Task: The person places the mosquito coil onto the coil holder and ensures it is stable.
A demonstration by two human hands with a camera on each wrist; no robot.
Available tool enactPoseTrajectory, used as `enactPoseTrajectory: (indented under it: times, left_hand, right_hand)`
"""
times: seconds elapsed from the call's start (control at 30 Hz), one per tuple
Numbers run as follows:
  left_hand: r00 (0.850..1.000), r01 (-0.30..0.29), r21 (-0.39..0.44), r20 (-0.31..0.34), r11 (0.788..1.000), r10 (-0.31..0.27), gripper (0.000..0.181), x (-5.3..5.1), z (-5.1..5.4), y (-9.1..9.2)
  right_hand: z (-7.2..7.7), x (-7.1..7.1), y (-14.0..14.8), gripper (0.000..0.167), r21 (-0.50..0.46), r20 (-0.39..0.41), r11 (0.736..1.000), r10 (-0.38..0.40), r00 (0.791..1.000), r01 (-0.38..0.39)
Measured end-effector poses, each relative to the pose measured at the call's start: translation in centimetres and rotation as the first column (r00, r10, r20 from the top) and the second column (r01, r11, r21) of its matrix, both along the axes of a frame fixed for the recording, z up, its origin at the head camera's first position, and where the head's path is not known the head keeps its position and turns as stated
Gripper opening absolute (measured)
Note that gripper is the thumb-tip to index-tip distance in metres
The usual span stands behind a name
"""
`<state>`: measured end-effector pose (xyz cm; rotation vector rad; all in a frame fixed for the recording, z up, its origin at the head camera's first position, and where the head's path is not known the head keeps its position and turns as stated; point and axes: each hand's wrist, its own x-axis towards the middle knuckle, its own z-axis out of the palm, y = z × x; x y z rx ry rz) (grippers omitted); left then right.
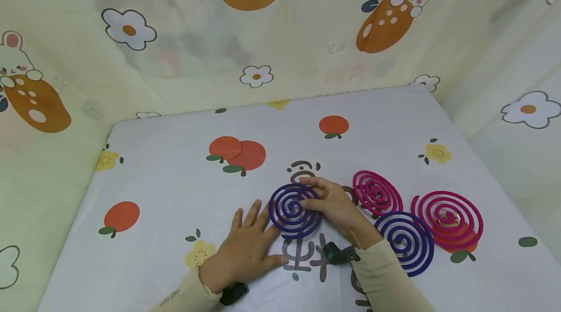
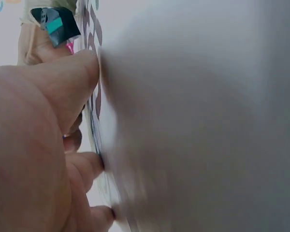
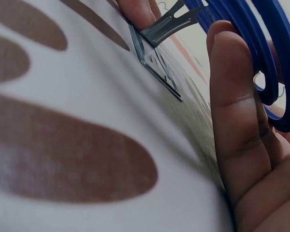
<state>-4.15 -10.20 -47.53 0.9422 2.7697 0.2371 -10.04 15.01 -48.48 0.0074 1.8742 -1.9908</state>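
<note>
My right hand [image 1: 337,210] holds a dark blue mosquito coil [image 1: 294,209], pinching it at its right side between thumb and fingers. In the right wrist view the coil [image 3: 275,29] stands tilted above the table, on or against the upright prong of a small metal stand [image 3: 169,28]. My left hand [image 1: 245,256] lies flat with its fingers spread, beside and partly under the coil. One of its fingertips [image 3: 137,10] touches the stand's flat base. The left wrist view shows the left thumb [image 2: 67,79] and fingers against the tabletop; the stand is hidden there.
At the right lie another blue coil [image 1: 405,243] and two pink coils, one farther back [image 1: 374,192] and one to the right [image 1: 448,218], with metal bits showing at their middles. A printed white cloth [image 1: 166,234] covers the table. Patterned curtains [image 1: 307,29] enclose its back and sides.
</note>
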Motion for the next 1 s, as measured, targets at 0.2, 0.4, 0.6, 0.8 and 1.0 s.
enactPoseTrajectory:
  times: [0.2, 0.4, 0.6, 0.8, 1.0]
  left_hand:
    - [0.999, -0.031, 0.023, -0.004, 0.999, 0.031, 0.091, 0.8, 0.0, 0.6]
    - [0.999, -0.051, 0.026, 0.013, 0.998, 0.050, 0.095, 1.2, -0.2, 1.0]
    - [0.999, -0.028, 0.032, 0.035, 0.999, 0.027, 0.095, 0.9, 0.0, 0.7]
    - [1.000, 0.004, 0.033, 0.028, 0.999, -0.005, 0.091, 0.5, 0.0, 0.3]
    - [0.999, 0.002, 0.047, 0.032, 0.999, -0.004, 0.091, 0.3, -0.2, 0.2]
  right_hand:
    - [-0.1, 0.2, 0.0, 0.059, -0.001, -0.025, 1.000, 0.020, 0.999, -0.020]
    - [-0.2, 0.3, 0.0, 0.060, 0.021, -0.057, 0.999, 0.036, 0.998, -0.035]
    - [0.0, 0.4, 0.1, 0.060, 0.038, -0.057, 0.999, 0.041, 0.998, -0.039]
    - [0.2, 0.4, 0.1, 0.059, 0.033, -0.048, 0.999, 0.036, 0.998, -0.035]
    - [0.3, 0.5, 0.2, 0.058, 0.037, -0.046, 0.999, 0.041, 0.998, -0.040]
